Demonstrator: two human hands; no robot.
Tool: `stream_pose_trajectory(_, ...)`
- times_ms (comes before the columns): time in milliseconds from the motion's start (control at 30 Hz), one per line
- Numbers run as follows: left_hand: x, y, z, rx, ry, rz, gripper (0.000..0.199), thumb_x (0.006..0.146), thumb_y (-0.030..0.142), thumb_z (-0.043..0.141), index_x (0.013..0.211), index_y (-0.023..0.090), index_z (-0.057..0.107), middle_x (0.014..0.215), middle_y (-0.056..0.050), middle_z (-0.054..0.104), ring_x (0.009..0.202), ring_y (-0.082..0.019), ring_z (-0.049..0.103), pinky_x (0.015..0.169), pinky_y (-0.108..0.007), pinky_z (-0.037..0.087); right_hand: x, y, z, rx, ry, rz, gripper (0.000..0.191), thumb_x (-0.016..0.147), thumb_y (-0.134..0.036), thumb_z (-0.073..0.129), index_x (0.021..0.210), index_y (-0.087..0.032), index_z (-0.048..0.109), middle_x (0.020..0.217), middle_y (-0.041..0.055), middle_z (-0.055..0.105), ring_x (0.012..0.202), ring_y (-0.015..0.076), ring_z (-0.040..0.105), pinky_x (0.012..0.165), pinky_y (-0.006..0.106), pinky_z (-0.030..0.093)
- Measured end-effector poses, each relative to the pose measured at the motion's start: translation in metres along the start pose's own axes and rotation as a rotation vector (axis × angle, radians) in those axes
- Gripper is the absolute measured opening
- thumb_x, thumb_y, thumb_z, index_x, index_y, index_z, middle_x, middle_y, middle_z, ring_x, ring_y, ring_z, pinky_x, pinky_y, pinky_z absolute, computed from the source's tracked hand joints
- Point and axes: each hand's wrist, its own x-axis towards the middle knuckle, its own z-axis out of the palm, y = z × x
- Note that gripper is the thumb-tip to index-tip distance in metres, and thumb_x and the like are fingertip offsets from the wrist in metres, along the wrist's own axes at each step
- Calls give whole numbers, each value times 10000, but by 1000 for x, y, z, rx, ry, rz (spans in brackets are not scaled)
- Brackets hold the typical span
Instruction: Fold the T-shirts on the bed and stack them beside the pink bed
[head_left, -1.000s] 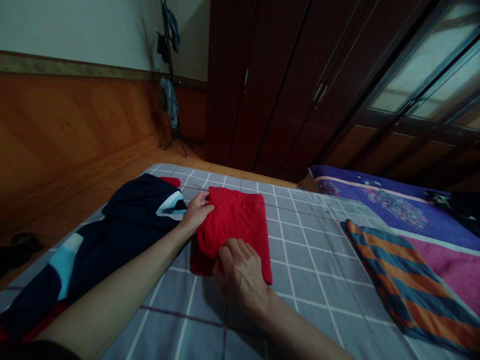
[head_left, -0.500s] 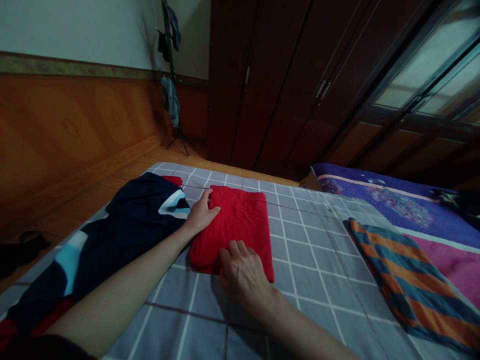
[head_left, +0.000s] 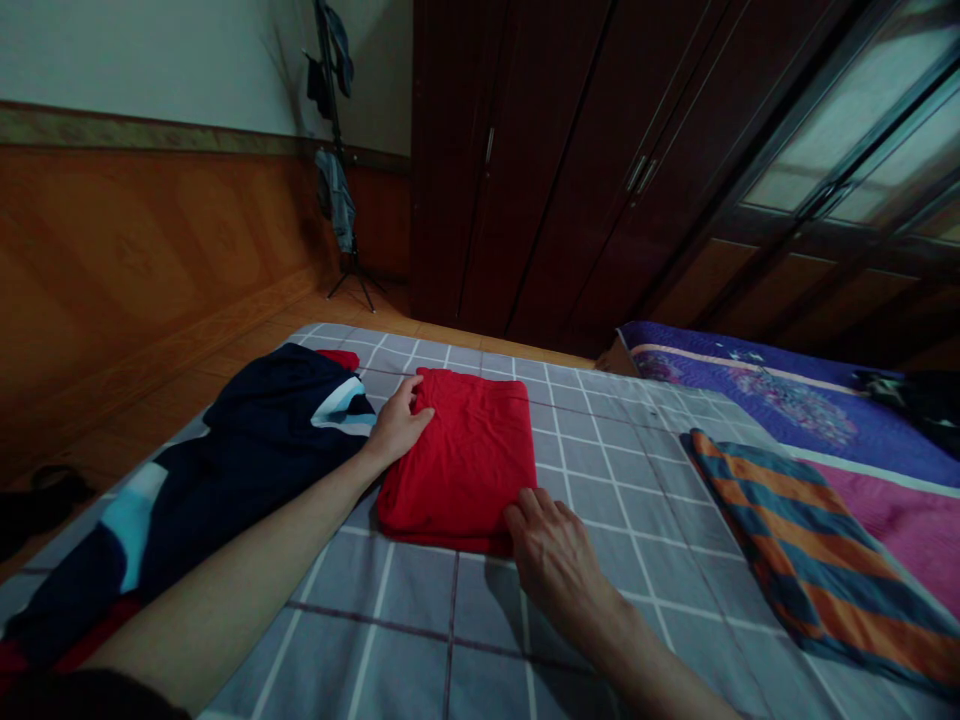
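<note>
Nearby, navy clothing (head_left: pixel 255 440) and striped fabric (head_left: pixel 814 535) flank the red cloth (head_left: pixel 474 452), left fingers (head_left: pixel 406 393) apart, right fingers' (head_left: pixel 535 506) grip unclear.

Red cloth (head_left: pixel 472 460) — folded into a flat rectangle — lies on grey checked bedding (head_left: pixel 615 540).

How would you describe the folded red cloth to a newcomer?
On the grey checked bedsheet, find the left hand and right hand. They touch the folded red cloth at its left edge and near right corner. It is flat and plain red, unlike the rumpled navy garment to its left or striped cloth to its right.
</note>
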Motion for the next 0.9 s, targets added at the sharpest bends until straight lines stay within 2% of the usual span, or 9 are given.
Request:
stream_pose_trajectory(100,-4,6,1,28,-13,25,567,659,124,637,1209,217,536,1152,-58,623,1022,-205,595,926,-317,441,-9,10,2,-2,62,38,248,799,19,466,775,-194,591,808,50,582,756,201,502,619,316,322)
stream_pose_trajectory(233,-9,16,2,105,-49,45,534,682,124,619,1202,231,561,1085,-44,655,997,-219,608,956,-333,419,-20,20,8,28,138,117,214,795,-2,487,773,-194,581,797,41,569,741,194,489,626,306,327)
stream_pose_trajectory(433,-8,18,-2,257,-82,46,479,689,125,629,1156,222,596,1003,-52,670,952,-257,621,944,-372,428,-28,12,20,83,82,105,238,796,8,485,802,-201,597,836,42,577,768,193,485,645,299,326)
stream_pose_trajectory(533,-11,25,-3,335,-52,59,497,709,138,626,1198,208,572,1104,-92,617,1039,-294,576,982,-420,393,-28,8,20,101,52,94,238,804,-1,484,806,-206,606,841,44,582,769,193,484,651,300,327)
stream_pose_trajectory(600,-18,38,-2,447,-26,157,525,732,144,609,1249,198,533,1241,-121,529,1149,-319,500,1016,-444,353,-27,9,16,121,41,102,239,792,-2,482,788,-206,607,835,44,586,768,192,488,652,301,327)
stream_pose_trajectory(667,-29,54,2,610,-44,347,531,777,148,568,1299,190,484,1330,-130,456,1230,-316,425,1043,-448,321,-24,10,10,152,30,110,231,751,2,493,751,-202,601,817,43,585,768,191,496,645,298,326)
stream_pose_trajectory(767,-49,71,12,799,-204,596,511,850,191,509,1352,182,417,1389,-125,421,1305,-279,351,1086,-456,266,-18,11,-1,239,36,71,194,682,-15,524,732,-191,588,816,40,583,794,185,513,650,286,335)
stream_pose_trajectory(833,-61,73,18,885,-389,622,583,862,316,538,1396,174,353,1459,-136,345,1366,-293,254,1105,-490,219,-13,12,-6,295,36,29,141,702,-61,538,739,-187,589,815,37,587,791,175,525,650,277,342)
stream_pose_trajectory(900,-68,69,20,969,-583,550,734,828,507,552,1421,148,311,1498,-174,262,1391,-340,164,1098,-543,186,-10,12,-8,315,0,2,88,743,-120,546,710,-187,593,775,31,594,745,165,537,627,274,342)
